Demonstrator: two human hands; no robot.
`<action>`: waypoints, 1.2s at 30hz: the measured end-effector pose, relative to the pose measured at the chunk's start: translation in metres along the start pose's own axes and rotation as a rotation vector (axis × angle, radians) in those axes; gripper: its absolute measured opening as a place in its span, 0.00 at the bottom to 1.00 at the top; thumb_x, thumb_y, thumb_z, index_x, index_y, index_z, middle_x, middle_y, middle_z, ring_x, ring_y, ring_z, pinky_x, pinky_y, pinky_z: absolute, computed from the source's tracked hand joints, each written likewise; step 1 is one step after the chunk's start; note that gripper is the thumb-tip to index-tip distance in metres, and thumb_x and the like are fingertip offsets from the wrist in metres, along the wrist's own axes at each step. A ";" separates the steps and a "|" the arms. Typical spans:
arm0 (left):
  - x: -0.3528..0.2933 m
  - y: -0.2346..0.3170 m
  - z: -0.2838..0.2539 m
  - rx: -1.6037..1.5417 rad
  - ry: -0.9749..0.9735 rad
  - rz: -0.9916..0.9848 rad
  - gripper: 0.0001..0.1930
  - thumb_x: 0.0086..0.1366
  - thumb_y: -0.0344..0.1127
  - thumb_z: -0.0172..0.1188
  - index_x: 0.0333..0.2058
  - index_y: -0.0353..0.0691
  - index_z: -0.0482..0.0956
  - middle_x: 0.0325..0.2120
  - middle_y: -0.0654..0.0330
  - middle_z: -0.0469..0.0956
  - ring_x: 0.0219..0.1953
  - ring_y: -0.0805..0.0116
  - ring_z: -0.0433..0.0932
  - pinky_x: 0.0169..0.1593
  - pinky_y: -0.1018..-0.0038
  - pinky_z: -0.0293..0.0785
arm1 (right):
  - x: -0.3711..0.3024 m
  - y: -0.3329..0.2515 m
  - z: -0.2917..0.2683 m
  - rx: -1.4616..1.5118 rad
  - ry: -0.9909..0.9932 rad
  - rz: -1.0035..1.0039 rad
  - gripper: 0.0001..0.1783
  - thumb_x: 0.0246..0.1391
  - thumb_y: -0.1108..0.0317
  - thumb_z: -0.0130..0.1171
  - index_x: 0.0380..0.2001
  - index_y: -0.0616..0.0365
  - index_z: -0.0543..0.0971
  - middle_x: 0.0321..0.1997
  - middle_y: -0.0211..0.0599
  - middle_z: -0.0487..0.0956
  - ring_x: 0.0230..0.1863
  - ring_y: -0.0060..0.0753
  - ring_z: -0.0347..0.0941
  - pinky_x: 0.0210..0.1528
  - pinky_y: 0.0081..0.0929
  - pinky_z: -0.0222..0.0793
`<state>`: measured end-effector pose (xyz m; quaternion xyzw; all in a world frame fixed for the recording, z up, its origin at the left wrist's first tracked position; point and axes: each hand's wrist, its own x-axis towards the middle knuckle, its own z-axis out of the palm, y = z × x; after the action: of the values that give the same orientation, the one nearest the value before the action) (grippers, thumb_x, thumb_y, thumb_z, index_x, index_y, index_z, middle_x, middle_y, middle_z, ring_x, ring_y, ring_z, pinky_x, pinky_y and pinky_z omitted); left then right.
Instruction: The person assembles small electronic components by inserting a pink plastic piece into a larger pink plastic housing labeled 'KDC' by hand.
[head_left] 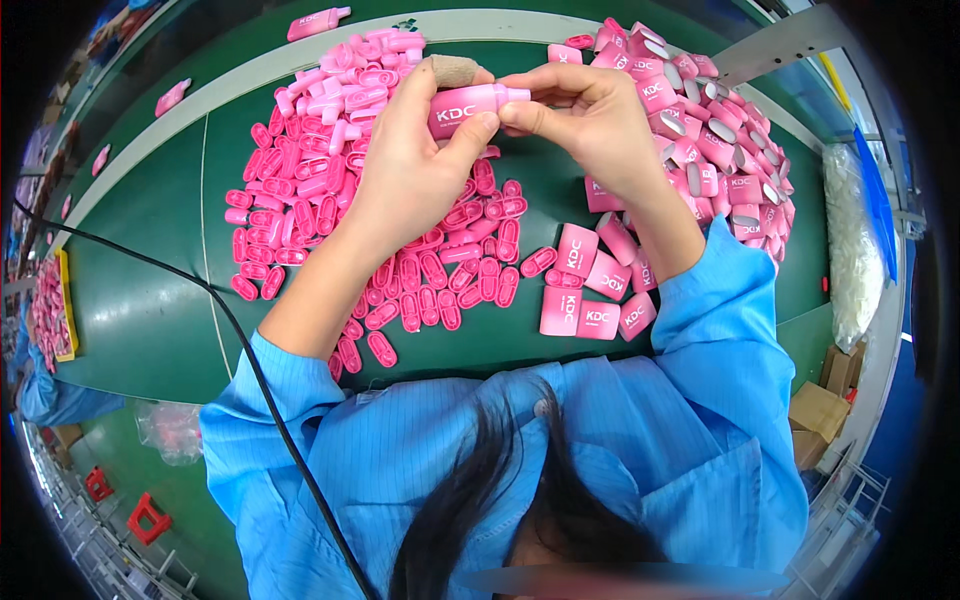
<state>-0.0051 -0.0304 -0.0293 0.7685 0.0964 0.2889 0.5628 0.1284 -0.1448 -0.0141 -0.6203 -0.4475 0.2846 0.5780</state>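
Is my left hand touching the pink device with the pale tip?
Touching. The head view shows the left hand gripping the pink device, its fingers lying against the body's edges.

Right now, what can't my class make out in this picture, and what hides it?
In the head view:
Far side of the pink device: turned away from the camera.
Some fingertips of the left hand: hidden behind the device.
Lower pieces in the heap of pink casings: covered by those on top.
Exact shapes of the far-left pink pieces: too small and blurred near the picture's edge.
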 end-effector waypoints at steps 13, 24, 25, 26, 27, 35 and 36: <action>0.013 -0.005 -0.002 -0.171 -0.040 0.032 0.18 0.55 0.25 0.54 0.45 0.30 0.65 0.37 0.56 0.69 0.39 0.68 0.71 0.38 0.74 0.72 | 0.017 0.003 -0.013 -0.033 -0.048 0.075 0.14 0.48 0.69 0.59 0.38 0.66 0.76 0.32 0.36 0.77 0.34 0.24 0.74 0.38 0.20 0.72; 0.009 0.003 -0.009 0.640 -0.287 0.232 0.09 0.51 0.26 0.53 0.33 0.37 0.77 0.31 0.52 0.72 0.36 0.54 0.72 0.39 0.65 0.71 | 0.122 0.056 -0.052 -0.093 0.208 0.371 0.08 0.47 0.73 0.59 0.29 0.69 0.77 0.23 0.35 0.77 0.23 0.22 0.73 0.26 0.15 0.70; 0.007 0.004 -0.006 0.707 -0.382 0.210 0.08 0.51 0.26 0.53 0.32 0.36 0.78 0.30 0.52 0.72 0.35 0.54 0.73 0.39 0.65 0.72 | 0.127 0.069 -0.058 -0.059 0.247 0.331 0.09 0.45 0.73 0.59 0.29 0.70 0.77 0.22 0.37 0.77 0.22 0.23 0.74 0.26 0.16 0.71; 0.005 0.001 -0.006 0.788 -0.376 0.265 0.08 0.50 0.26 0.53 0.31 0.35 0.77 0.30 0.52 0.72 0.35 0.55 0.73 0.39 0.65 0.72 | 0.128 0.066 -0.052 -0.026 0.270 0.292 0.10 0.44 0.73 0.59 0.30 0.70 0.77 0.21 0.39 0.77 0.22 0.24 0.74 0.26 0.18 0.71; 0.005 0.000 -0.005 0.784 -0.374 0.264 0.08 0.50 0.26 0.53 0.31 0.35 0.77 0.30 0.52 0.72 0.35 0.55 0.73 0.39 0.65 0.72 | 0.125 0.060 -0.050 -0.030 0.269 0.295 0.10 0.44 0.73 0.59 0.30 0.70 0.77 0.21 0.39 0.77 0.22 0.24 0.74 0.26 0.18 0.71; 0.006 -0.002 0.012 0.889 -0.249 0.304 0.07 0.52 0.29 0.56 0.32 0.37 0.75 0.26 0.56 0.74 0.27 0.60 0.75 0.31 0.68 0.73 | 0.071 0.022 -0.064 -1.070 -0.057 -0.122 0.14 0.45 0.67 0.57 0.34 0.65 0.77 0.28 0.43 0.79 0.28 0.30 0.76 0.32 0.23 0.71; 0.008 -0.001 0.011 0.758 -0.185 0.283 0.07 0.53 0.29 0.55 0.31 0.37 0.74 0.24 0.55 0.74 0.27 0.59 0.76 0.30 0.68 0.73 | 0.062 0.026 -0.068 -1.073 -0.053 -0.115 0.14 0.45 0.67 0.57 0.34 0.65 0.77 0.28 0.43 0.79 0.28 0.30 0.76 0.32 0.23 0.71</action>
<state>0.0074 -0.0352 -0.0302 0.9497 0.0384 0.2371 0.2010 0.2208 -0.1192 -0.0176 -0.7954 -0.5777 -0.0002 0.1832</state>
